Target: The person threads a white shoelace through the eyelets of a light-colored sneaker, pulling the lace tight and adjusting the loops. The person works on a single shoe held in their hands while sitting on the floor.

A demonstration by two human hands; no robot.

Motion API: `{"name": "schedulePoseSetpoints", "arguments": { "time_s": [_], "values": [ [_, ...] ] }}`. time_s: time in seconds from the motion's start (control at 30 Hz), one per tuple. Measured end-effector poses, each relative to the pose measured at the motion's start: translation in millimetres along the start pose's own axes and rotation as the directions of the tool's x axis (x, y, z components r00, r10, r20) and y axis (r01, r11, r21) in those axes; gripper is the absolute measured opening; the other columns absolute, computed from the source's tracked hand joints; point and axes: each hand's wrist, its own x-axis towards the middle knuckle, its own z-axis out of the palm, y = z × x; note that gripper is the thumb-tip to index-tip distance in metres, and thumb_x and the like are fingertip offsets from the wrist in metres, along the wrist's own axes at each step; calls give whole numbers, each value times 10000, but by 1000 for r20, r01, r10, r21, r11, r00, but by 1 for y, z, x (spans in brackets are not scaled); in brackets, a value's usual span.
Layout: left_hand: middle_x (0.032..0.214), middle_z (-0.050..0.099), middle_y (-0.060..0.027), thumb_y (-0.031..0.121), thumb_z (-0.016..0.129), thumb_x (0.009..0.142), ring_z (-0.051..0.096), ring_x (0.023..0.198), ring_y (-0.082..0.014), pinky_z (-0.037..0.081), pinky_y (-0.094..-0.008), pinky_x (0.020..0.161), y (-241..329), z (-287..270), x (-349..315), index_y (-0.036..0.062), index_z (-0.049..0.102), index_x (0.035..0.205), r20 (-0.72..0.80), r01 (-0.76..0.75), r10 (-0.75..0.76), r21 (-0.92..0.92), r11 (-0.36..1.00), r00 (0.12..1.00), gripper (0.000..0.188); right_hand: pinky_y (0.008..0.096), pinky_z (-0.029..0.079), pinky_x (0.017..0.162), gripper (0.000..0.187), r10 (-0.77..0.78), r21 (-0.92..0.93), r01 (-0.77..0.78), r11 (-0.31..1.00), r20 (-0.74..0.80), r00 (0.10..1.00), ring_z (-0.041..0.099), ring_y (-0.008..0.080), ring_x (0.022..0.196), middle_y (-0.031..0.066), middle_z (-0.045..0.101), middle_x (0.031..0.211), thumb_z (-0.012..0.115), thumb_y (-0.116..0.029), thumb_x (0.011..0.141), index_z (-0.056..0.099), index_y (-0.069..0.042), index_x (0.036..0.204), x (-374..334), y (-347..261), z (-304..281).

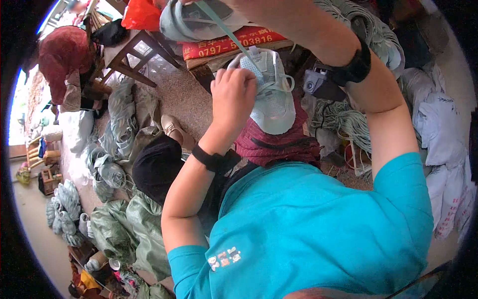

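Shirt (pixel 318 224), left hand (pixel 232 93) curled against shoe (pixel 274 113)

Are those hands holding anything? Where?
The right hand, mostly cut off, seems to hold the pale lace near its upper end. The left hand, by the shoe, hides any grip.

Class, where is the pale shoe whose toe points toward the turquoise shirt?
In the head view, the shoe is above centre, just right of the person's left hand, with its toe over the maroon cloth.
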Motion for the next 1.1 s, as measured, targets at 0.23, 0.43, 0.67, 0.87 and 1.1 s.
{"name": "schedulePoseSetpoints", "arguments": {
  "time_s": [0.23, 0.43, 0.67, 0.87, 1.1],
  "values": [
    [909, 559, -81, 191, 657, 766, 515, 977, -297, 405, -415, 804, 5, 0, 7, 99, 634, 831, 90, -24, -11, 380, 925, 996, 115, 264, 501, 562, 34, 403, -209, -357, 910, 253, 880, 563, 108, 628, 51, 614, 760, 638, -44, 875, 622, -14, 879, -50, 4, -40],
    [922, 572, -99, 155, 651, 733, 525, 952, -309, 427, -434, 801, 0, 2, 12, 78, 631, 805, 123, -64, 32, 266, 962, 992, 107, 387, 433, 937, 101, 484, -349, -335, 875, 613, 625, 525, 286, 1070, 113, 579, 1070, 658, -72, 791, 605, -37, 870, -145, -28, -69],
    [917, 581, -103, 123, 664, 698, 534, 925, -313, 436, -434, 761, -8, 4, 9, 70, 634, 763, 152, -68, 64, 18, 998, 986, 90, 418, 420, 988, 130, 513, -500, -253, 828, 497, 699, 507, 319, 1142, 137, 541, 1186, 664, -48, 749, 585, -24, 850, -187, -43, -63],
    [864, 581, -88, 151, 687, 711, 544, 902, -295, 449, -421, 784, 9, 4, 10, 85, 642, 759, 107, -62, 36, 251, 966, 994, 94, 423, 436, 951, 137, 522, -628, -151, 764, 464, 716, 523, 325, 1126, 151, 563, 1157, 621, -113, 782, 593, -17, 876, -189, -49, -53],
    [894, 581, -78, 147, 676, 715, 541, 924, -292, 442, -421, 777, 7, 3, 7, 90, 640, 762, 108, -63, 33, 298, 952, 994, 82, 433, 432, 973, 154, 535, -599, -203, 774, 448, 716, 517, 335, 1141, 162, 553, 1162, 619, -84, 766, 579, -6, 892, -194, -48, -51]
  ]
}}
